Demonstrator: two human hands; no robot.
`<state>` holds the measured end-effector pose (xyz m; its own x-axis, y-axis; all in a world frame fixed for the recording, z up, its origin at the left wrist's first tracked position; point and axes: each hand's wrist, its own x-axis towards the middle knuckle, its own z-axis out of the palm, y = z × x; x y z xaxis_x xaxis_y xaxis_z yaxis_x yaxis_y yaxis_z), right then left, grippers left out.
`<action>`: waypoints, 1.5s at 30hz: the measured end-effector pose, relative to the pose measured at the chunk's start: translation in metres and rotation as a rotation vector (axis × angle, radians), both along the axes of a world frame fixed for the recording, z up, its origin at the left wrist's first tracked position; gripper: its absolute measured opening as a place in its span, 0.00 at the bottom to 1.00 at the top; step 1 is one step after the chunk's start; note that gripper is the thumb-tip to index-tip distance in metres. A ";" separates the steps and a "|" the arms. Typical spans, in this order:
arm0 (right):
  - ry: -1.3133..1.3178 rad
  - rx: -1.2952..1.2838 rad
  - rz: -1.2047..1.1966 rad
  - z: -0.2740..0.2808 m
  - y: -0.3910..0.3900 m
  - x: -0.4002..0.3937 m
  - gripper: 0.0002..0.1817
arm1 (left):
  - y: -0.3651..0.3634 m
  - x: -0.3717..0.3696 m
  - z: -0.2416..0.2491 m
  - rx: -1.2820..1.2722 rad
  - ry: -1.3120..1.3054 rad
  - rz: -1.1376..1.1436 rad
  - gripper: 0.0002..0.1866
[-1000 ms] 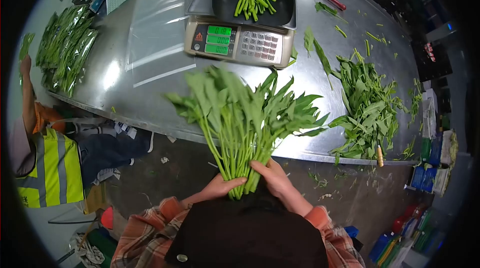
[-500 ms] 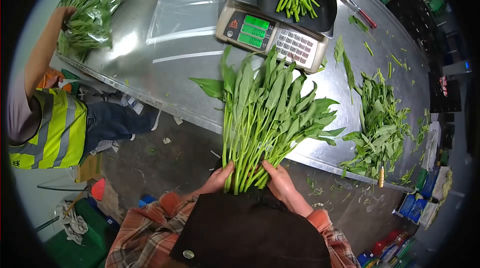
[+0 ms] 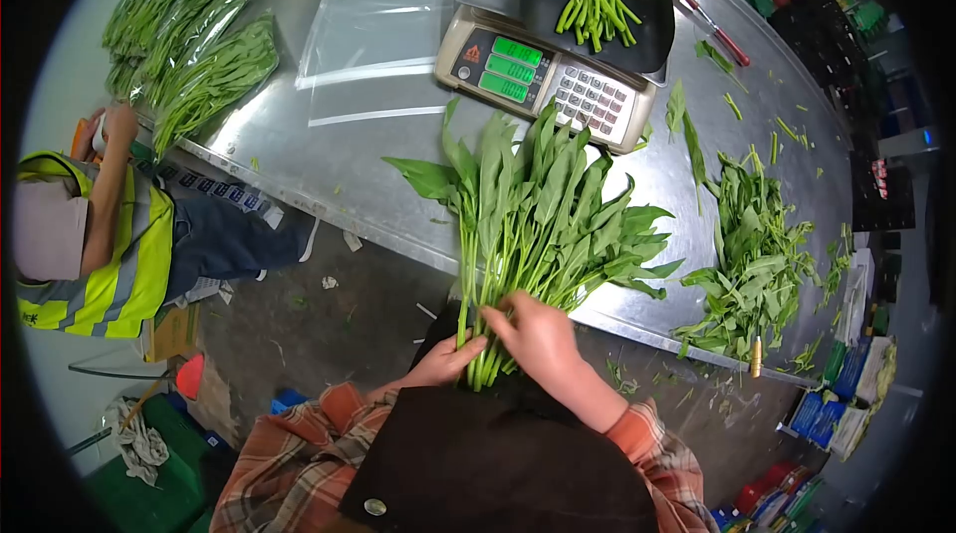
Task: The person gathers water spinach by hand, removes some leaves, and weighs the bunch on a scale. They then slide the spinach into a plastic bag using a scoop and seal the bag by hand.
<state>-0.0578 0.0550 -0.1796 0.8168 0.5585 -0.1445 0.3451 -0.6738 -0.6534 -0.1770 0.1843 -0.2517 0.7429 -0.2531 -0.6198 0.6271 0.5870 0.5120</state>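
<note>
A spread bunch of leafy green stems [image 3: 538,194] lies with its leaves over the table edge, just below the scale. My left hand [image 3: 445,362] is closed around the lower stems. Over the middle of the stems, my right hand [image 3: 538,339] has its thumb and fingers pinched on them. The scale [image 3: 543,80] shows green digits, and another bunch of greens [image 3: 597,0] rests on its black tray [image 3: 652,30]. To the right, a loose pile of greens [image 3: 752,254] lies near the table edge.
Clear plastic bags [image 3: 378,20] lie on the metal table [image 3: 269,149]. Packed greens [image 3: 189,45] sit at upper left, beside a co-worker in a yellow vest [image 3: 134,254]. A red-handled tool [image 3: 732,45], a wooden handle [image 3: 757,358] and scraps lie at right.
My right hand has moved up and left across the stems, and the stems are drawn closer together at the bottom. The co-worker's hand has left the packed greens and moved down.
</note>
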 end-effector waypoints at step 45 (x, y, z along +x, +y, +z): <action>0.803 0.266 -0.120 -0.008 -0.087 -0.005 0.19 | -0.021 0.041 -0.003 0.246 -0.135 0.006 0.32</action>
